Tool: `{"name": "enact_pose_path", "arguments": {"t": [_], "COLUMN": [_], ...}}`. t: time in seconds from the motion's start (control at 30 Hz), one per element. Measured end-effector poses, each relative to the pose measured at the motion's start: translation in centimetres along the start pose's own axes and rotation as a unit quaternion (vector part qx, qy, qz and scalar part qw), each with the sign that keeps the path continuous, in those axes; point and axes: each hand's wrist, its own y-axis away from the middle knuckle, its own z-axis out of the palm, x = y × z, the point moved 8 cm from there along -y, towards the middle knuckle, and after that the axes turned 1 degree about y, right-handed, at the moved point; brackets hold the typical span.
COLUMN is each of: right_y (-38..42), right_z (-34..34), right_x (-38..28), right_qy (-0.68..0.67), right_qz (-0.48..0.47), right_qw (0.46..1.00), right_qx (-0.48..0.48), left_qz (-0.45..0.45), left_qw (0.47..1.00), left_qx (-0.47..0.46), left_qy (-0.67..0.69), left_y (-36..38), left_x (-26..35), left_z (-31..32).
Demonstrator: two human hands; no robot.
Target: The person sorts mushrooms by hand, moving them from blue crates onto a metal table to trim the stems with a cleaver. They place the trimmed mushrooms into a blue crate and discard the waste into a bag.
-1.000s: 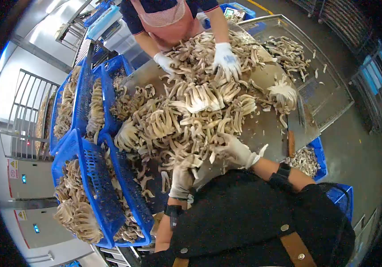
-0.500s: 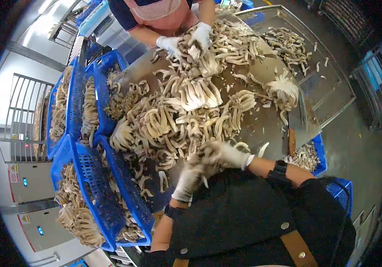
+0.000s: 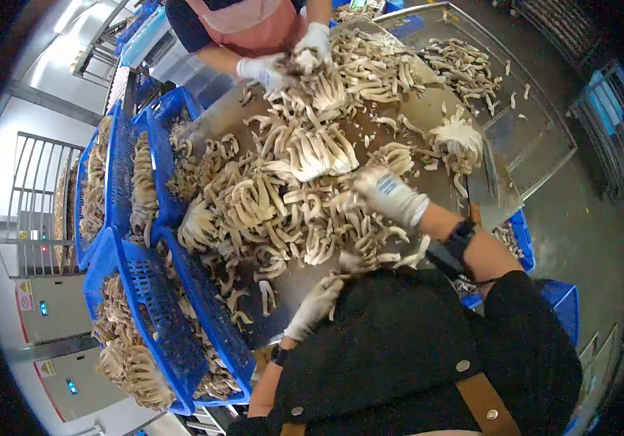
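A heap of pale-stemmed, grey-brown mushrooms [image 3: 254, 203] covers much of the metal table [image 3: 294, 283]. My left hand [image 3: 317, 309], in a soiled white glove, is at the near edge in front of my black apron. Its fingers are curled around mushrooms, partly hidden by the apron. My right hand [image 3: 390, 196], also gloved, is stretched over the right part of the heap, its fingertips blurred among the mushrooms. Just beyond it lies a fanned mushroom cluster [image 3: 319, 154]. Another large cluster [image 3: 457, 142] rests farther right.
Across the table a person in a pink apron [image 3: 254, 29] handles mushrooms with gloved hands. Blue baskets [image 3: 174, 327] of mushrooms line the left side. Loose mushrooms [image 3: 464, 69] lie on a tray at the back right. A blue crate [image 3: 524, 236] stands below the right edge.
My hands, together before, have come apart. My right hand has moved up and right over the heap, while the left stays near the apron. The view has shifted slightly.
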Motion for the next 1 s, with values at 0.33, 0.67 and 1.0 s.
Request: {"name": "enact_pose_path", "arguments": {"t": [0.33, 0.67, 1.0], "right_y": [25.6, 6.9, 5.8], "right_z": [-10.1, 10.4, 12.4], "right_x": [6.9, -8.3, -4.0], "right_qy": [-0.149, -0.067, -0.41], "right_qz": [0.393, -0.029, 0.045], "right_qw": [0.907, 0.976, 0.905], "right_qx": [0.011, -0.207, -0.103], "left_qz": [0.122, 0.111, 0.184], "left_qw": [0.964, 0.965, 0.957], "left_qx": [0.147, 0.133, 0.016], "left_qy": [-0.186, -0.197, 0.224], "left_y": [-1.6, -0.9, -4.9], "left_x": [2.8, 3.0, 1.7], "left_z": [-2.0, -1.2, -0.9]}}
